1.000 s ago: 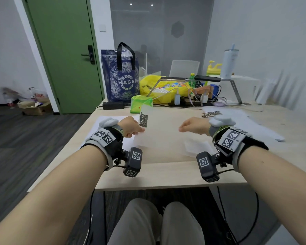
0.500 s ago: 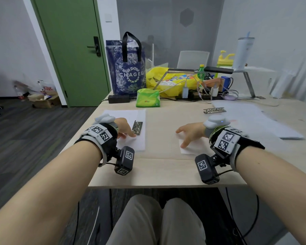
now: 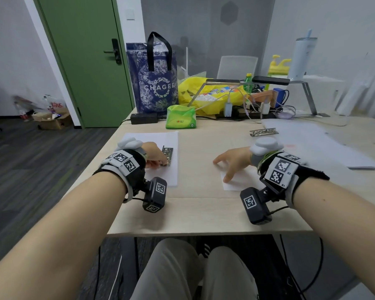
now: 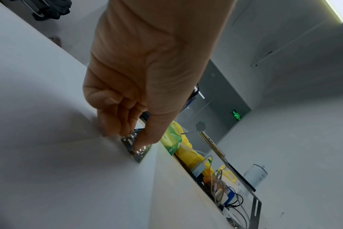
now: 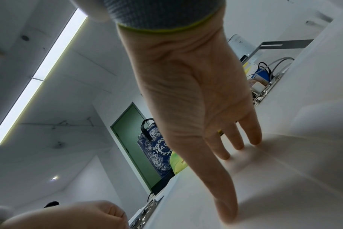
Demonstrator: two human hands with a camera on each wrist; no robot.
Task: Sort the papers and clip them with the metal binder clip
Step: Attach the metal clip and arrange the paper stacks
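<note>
A white paper stack (image 3: 171, 176) lies on the left of the wooden table (image 3: 199, 213), with a metal binder clip (image 3: 168, 154) on its right edge. My left hand (image 3: 160, 164) rests on the stack. In the left wrist view, that left hand (image 4: 131, 139) has curled fingers and pinches the clip (image 4: 137, 152) between thumb and fingers. My right hand (image 3: 221, 171) has its fingers spread and straight, pressing on a separate white sheet (image 3: 240, 182). In the right wrist view, its fingertips (image 5: 254, 139) touch the sheet. A second metal clip (image 3: 263, 132) lies further back.
More loose sheets (image 3: 312, 144) lie at the right. Along the table's back stand a blue tote bag (image 3: 153, 83), a green tissue pack (image 3: 180, 118), a yellow bag (image 3: 204, 92), chargers with cables (image 3: 247, 107) and a metal stand (image 3: 307, 92). A green door (image 3: 85, 61) is at left.
One second ago my left hand held the clipped papers up off the table; they now lie flat at the left. My right hand has come down onto the separate sheet.
</note>
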